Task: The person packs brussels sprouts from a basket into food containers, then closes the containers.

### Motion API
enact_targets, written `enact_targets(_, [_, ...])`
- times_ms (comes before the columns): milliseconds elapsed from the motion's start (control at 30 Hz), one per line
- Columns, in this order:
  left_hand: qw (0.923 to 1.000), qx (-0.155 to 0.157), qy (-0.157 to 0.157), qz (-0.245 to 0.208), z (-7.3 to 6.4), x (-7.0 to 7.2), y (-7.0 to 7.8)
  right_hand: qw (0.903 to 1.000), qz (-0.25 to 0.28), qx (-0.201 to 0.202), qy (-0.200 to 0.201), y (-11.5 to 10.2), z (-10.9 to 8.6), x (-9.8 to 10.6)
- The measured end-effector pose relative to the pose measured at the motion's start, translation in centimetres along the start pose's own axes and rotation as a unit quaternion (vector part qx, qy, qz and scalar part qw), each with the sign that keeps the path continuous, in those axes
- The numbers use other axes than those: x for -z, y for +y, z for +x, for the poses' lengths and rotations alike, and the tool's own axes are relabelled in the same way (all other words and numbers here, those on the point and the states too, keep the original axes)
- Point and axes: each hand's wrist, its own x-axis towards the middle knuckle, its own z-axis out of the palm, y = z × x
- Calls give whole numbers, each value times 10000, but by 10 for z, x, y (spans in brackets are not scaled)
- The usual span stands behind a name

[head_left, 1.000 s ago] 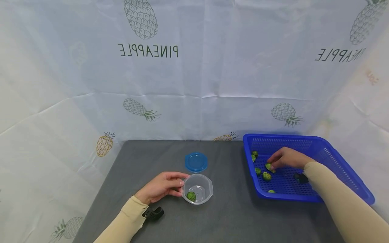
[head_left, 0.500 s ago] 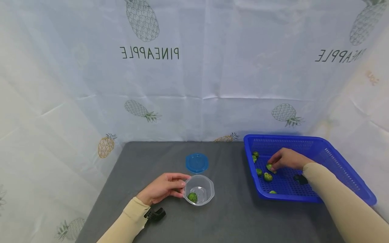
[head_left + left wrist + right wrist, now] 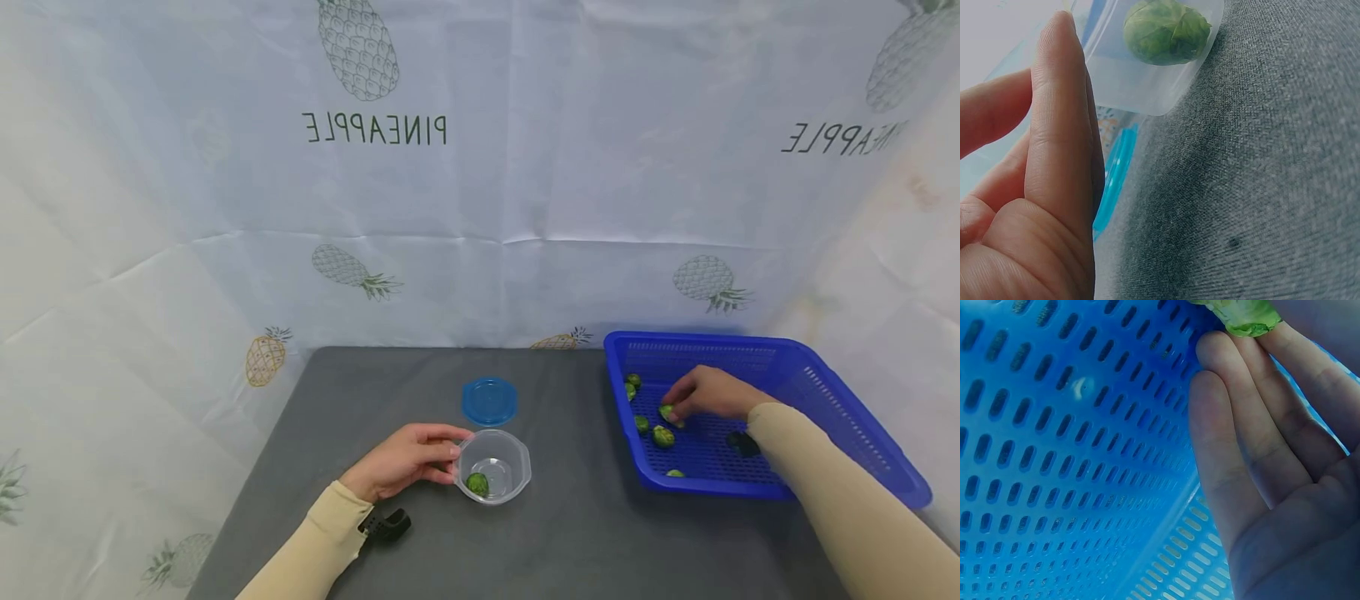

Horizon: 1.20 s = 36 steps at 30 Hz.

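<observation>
My left hand [image 3: 408, 457] holds a clear plastic container [image 3: 493, 443] by its left side, thumb at the rim and fingers against the wall. One Brussels sprout [image 3: 477, 484] lies inside it; the left wrist view shows that sprout [image 3: 1166, 32] through the translucent wall. Over at the right, my right hand [image 3: 708, 392] reaches into a blue plastic basket [image 3: 705, 337]. Its thumb and fingers pinch a Brussels sprout [image 3: 667, 412] close over the basket's floor. Only the lower part of this sprout [image 3: 1250, 319] shows in the right wrist view, at the top edge beyond the fingertips.
Several more Brussels sprouts [image 3: 663, 437] lie along the basket's left side. A blue lid [image 3: 489, 401] rests on the grey tabletop [image 3: 570, 533] just behind the container. A white curtain [image 3: 525, 192] printed with pineapples hangs behind the table and at both sides.
The whole head view has shifted slightly to the right. Both hands keep their places, the left at the container and the right at the sprout in the basket.
</observation>
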Motion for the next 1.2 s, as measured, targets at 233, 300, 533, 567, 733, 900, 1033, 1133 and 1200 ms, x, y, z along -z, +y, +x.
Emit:
enact_targets(233, [10000, 36, -29, -23, 4, 0, -1, 9998, -152, 5, 97, 1, -1, 2])
enact_targets(300, [10000, 41, -24, -38, 4, 0, -1, 9998, -174, -17, 130, 0, -2, 2])
enact_targets(533, [10000, 45, -24, -56, 4, -1, 0, 9995, -200, -35, 247, -4, -6, 8])
enact_targets(567, [10000, 43, -14, -52, 3, -1, 1, 9995, -153, -33, 264, -6, -7, 9])
enact_targets(733, [10000, 40, 17, -34, 2, 0, 1, 9992, 21, 69, 401, -23, -14, 16])
enact_targets(900, [10000, 54, 21, -68, 1, 0, 0, 9975, -89, 249, 648, -49, -22, 20])
enact_targets(1033, [9999, 84, 29, -78, 1, 0, 0, 9959, -106, 420, 790, -69, -27, 20])
enact_targets(1133, [10000, 83, 12, -43, 0, 2, -1, 9948, -20, 528, 866, -85, -27, 18])
enact_targets(1200, [10000, 83, 9, -19, 0, 2, 0, 9940, 75, 589, 918, -97, -26, 14])
